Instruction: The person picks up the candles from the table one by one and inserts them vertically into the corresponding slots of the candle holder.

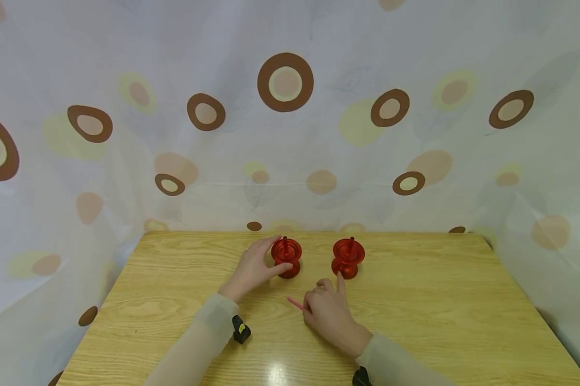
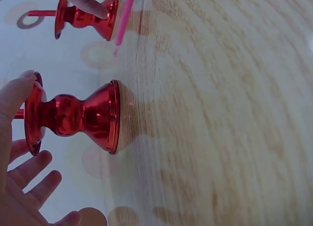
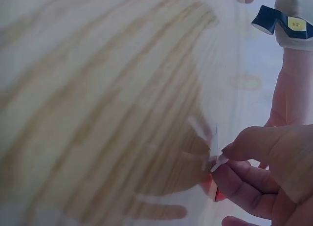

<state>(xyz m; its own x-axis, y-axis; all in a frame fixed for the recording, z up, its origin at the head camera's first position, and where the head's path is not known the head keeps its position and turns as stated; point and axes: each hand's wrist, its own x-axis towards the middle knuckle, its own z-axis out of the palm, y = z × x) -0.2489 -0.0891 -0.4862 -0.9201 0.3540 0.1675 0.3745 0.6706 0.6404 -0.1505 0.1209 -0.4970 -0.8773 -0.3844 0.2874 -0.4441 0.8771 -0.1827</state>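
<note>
Two shiny red candle holders stand upright, each with a flared base, a wide dish and a short red stem on top. My left hand (image 1: pixel 256 265) holds the left candle holder (image 2: pixel 68 114) by its dish, thumb on one side of the rim and index finger on the other; the other fingers spread loosely. My right hand (image 1: pixel 330 316) pinches a slim pink candle (image 1: pixel 295 303) between thumb and fingers, its thin tip pointing left. One finger of that hand reaches to the base of the right candle holder (image 1: pixel 349 258); whether it touches, I cannot tell.
Both holders stand near the back of a light wooden table (image 1: pixel 439 311). Behind the table hangs a pale curtain (image 1: pixel 318 145) with brown and yellow spots. A black wrist strap (image 1: pixel 241 330) is on my left sleeve.
</note>
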